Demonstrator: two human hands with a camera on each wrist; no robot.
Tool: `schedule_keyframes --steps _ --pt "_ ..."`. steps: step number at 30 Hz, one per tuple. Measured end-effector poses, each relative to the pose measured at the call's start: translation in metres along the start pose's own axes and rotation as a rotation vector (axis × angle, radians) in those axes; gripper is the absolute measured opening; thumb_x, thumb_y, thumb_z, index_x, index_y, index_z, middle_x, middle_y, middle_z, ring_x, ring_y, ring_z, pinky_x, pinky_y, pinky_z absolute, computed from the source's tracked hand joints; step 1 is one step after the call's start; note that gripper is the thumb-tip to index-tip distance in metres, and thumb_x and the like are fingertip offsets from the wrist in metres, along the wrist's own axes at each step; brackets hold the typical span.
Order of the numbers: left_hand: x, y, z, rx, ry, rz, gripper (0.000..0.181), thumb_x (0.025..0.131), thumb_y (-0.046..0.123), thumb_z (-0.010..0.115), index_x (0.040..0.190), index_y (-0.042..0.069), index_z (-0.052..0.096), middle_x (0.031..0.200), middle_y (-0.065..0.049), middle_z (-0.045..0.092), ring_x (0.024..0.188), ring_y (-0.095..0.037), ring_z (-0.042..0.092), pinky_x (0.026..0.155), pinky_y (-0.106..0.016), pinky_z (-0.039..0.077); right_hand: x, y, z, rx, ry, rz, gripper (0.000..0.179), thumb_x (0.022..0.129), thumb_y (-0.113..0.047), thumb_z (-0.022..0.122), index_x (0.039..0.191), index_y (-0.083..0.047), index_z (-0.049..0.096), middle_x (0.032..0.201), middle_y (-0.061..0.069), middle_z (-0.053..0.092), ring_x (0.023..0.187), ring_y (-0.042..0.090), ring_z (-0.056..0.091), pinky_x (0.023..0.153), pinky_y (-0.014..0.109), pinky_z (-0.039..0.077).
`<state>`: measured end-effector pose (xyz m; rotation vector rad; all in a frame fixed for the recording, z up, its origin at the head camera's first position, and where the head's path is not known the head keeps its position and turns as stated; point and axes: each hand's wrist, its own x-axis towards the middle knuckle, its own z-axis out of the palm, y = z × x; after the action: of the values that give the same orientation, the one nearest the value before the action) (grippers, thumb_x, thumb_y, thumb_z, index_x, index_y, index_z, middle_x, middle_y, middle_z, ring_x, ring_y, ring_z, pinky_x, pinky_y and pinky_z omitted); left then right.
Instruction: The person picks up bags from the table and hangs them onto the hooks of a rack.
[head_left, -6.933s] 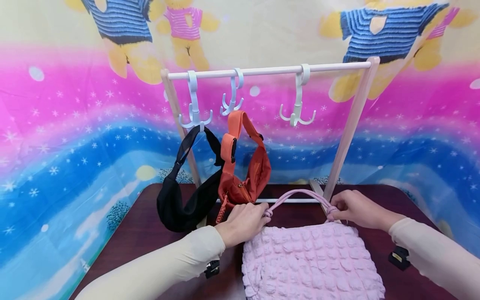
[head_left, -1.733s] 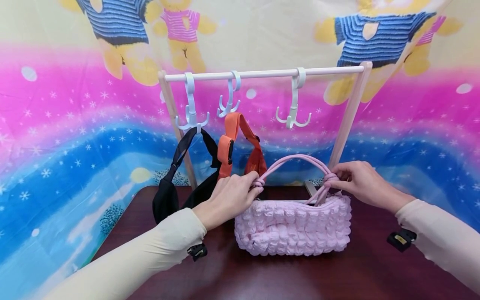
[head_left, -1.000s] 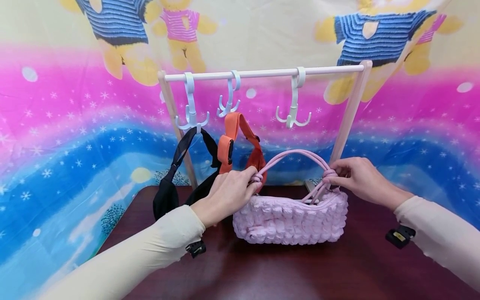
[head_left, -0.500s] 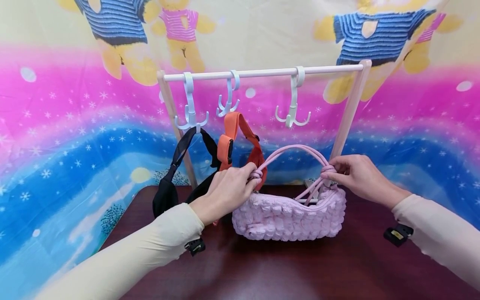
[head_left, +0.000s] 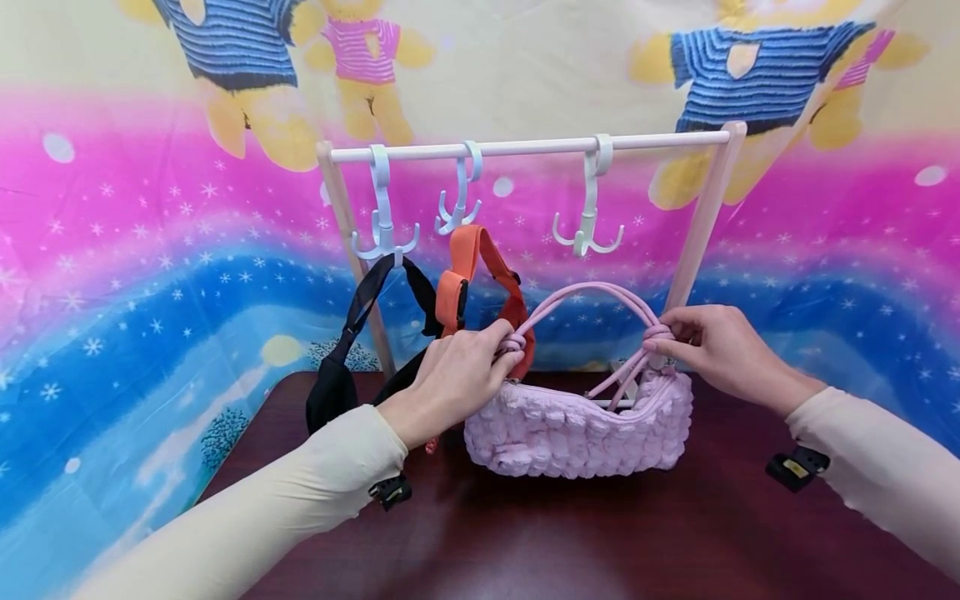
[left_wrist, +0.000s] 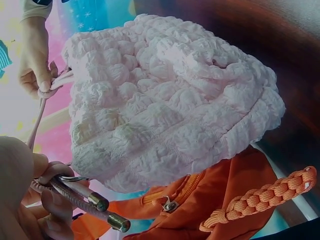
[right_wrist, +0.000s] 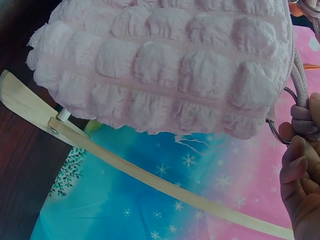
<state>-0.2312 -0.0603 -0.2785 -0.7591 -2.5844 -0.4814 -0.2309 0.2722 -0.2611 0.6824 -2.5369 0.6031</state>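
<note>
A pink puffy handbag point(head_left: 577, 433) hangs by its knotted cord handle point(head_left: 592, 288), close over the dark table. My left hand point(head_left: 461, 371) pinches the handle's left knot; in the left wrist view, metal-tipped cord ends point(left_wrist: 107, 202) stick out past the fingers. At the right knot my right hand point(head_left: 720, 346) grips the cord between thumb and fingers, beside a metal ring point(right_wrist: 277, 132). The handle arches up between both hands, below a white multi-prong hook point(head_left: 587, 208). Behind my left hand hangs an orange bag point(head_left: 465, 258), partly hidden.
A pale wooden rack point(head_left: 525, 148) stands on the dark red table point(head_left: 480, 542). On its left hook point(head_left: 382, 208) hangs a black bag point(head_left: 330, 396); another hook point(head_left: 459, 196) is just right of it. A patterned cloth point(head_left: 135, 250) covers the wall behind.
The pink handbag, earlier lying large and near the front, has moved back toward the rack and up off the table. Both hands kept their hold on the knots, rising slightly in the last second.
</note>
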Motion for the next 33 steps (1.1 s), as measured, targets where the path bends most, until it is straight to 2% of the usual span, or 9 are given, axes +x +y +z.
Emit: schedule_keyframes --steps 22,33 --pt "0.003 0.0 -0.009 -0.009 0.04 0.01 0.023 0.1 0.041 0.062 0.108 0.02 0.061 0.067 0.006 0.055 0.052 -0.009 0.052 0.045 -0.025 0.041 0.003 -0.008 -0.01 -0.003 0.009 0.003 0.014 0.087 -0.019 0.08 0.098 -0.011 0.077 0.075 -0.002 0.07 0.063 0.0 0.06 0.054 0.023 0.05" --pt "0.005 0.001 -0.015 -0.027 0.049 0.01 0.022 0.101 0.04 0.061 0.109 0.02 0.06 0.067 0.005 0.054 0.052 -0.01 0.052 0.045 -0.026 0.041 0.007 -0.011 -0.013 -0.038 0.046 -0.048 0.013 0.085 -0.016 0.081 0.097 -0.011 0.077 0.075 -0.002 0.07 0.063 -0.001 0.06 0.056 0.02 0.05"
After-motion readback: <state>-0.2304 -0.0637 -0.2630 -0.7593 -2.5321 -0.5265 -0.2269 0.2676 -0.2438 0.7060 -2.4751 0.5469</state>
